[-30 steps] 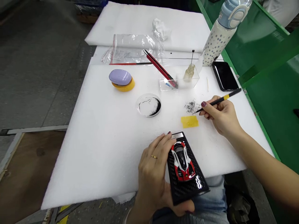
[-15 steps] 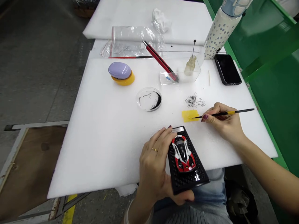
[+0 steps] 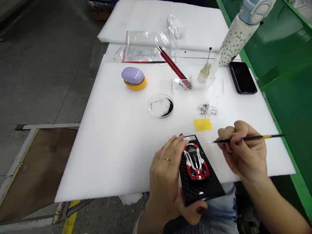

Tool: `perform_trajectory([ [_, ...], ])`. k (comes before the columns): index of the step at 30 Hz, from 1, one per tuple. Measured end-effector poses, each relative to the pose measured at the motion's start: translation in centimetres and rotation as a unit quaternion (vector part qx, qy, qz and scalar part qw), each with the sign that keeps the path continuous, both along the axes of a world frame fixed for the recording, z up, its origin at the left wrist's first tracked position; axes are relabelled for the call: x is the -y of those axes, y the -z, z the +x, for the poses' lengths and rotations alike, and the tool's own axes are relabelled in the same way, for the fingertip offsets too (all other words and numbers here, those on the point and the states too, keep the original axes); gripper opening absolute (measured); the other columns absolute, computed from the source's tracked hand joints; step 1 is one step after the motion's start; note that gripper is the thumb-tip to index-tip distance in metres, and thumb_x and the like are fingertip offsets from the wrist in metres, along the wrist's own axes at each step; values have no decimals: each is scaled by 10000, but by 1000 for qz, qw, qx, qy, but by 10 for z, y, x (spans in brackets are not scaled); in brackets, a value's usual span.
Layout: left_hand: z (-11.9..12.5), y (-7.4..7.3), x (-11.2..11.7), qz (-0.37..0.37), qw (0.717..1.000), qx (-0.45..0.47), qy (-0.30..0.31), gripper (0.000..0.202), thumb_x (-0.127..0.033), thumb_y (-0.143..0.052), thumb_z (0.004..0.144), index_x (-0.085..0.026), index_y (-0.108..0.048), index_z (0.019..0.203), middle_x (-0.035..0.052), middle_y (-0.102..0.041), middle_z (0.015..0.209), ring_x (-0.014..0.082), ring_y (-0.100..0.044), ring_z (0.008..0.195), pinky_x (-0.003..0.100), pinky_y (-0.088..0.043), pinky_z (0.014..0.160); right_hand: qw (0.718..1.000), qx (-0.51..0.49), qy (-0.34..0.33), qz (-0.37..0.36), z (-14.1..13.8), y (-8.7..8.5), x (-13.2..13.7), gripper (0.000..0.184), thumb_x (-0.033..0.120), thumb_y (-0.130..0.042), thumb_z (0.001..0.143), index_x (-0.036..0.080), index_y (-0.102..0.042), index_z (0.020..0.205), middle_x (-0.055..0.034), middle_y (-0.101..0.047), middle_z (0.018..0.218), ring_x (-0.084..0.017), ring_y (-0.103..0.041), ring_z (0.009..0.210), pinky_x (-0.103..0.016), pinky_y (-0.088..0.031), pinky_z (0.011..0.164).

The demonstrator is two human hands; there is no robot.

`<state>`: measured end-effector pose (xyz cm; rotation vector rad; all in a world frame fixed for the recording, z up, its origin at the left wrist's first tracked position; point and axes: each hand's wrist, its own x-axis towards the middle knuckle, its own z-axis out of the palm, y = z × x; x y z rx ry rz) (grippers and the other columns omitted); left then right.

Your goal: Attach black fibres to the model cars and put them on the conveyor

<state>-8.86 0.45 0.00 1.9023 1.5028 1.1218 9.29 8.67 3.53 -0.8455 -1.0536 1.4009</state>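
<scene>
The black base (image 3: 202,187) overhangs the near edge of the desk (image 3: 109,146), right of centre, and carries the model car (image 3: 196,161). Unbroken foam surface runs from the near left corner to the round dish (image 3: 161,105). The left hand (image 3: 168,175) is closed on the base, fingers along the car's left flank. The right hand (image 3: 243,156) is closed on a thin brush (image 3: 253,138), held level, tip pointing left, near the car's far end. A yellow patch (image 3: 202,124) lies just beyond.
</scene>
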Motion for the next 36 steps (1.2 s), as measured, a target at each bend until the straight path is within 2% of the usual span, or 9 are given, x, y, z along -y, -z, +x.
perform_trajectory([
  [5,14,4,-1,21,998,13,-65,857,-839,-263,894,-203,-535,1401,107,-627,1432,335,-543,1371,484,-416,1141,998,-56,25,8,-24,4,25,207,304,-768,903,235,-619,778,40,-498,589,-116,-438,551,-259,-326,479],
  [8,18,6,-2,-6,997,0,-80,646,-667,-308,969,-212,-549,1359,102,-653,1392,314,-542,1369,482,-395,1147,997,-60,37,13,-26,10,29,169,282,-735,929,236,-626,808,34,-499,590,-120,-423,543,-265,-264,445],
  [11,19,5,-4,-12,996,8,-90,416,-449,-391,1014,-235,-556,1329,86,-667,1376,292,-544,1368,477,-390,1139,998,-49,35,21,-24,13,32,162,263,-718,936,244,-614,813,26,-519,593,-131,-441,531,-286,-277,436],
  [16,20,6,-6,-11,996,2,-93,335,-354,-420,1035,-257,-564,1322,54,-665,1388,274,-545,1370,443,-374,1118,999,-29,26,18,-23,15,33,187,267,-695,945,268,-579,799,8,-499,586,-166,-426,521,-330,-280,436],
  [20,20,6,-6,-3,995,-10,-100,328,-349,-405,1046,-253,-569,1314,47,-676,1371,262,-555,1353,422,-370,1093,999,-25,30,22,-25,16,33,189,264,-693,945,270,-576,797,5,-488,581,-171,-423,527,-335,-278,444],
  [26,21,3,-6,-14,996,15,-88,334,-367,-453,1023,-235,-566,1308,75,-676,1361,284,-533,1368,450,-355,1128,998,-36,44,15,-26,18,33,169,249,-707,934,264,-607,799,2,-506,593,-163,-430,538,-337,-273,455],
  [36,21,4,-7,-17,996,13,-92,338,-378,-449,1022,-240,-568,1307,65,-676,1361,275,-547,1361,442,-376,1135,999,-7,43,23,-25,17,33,196,276,-717,919,271,-594,767,1,-487,572,-173,-410,518,-333,-274,439],
])
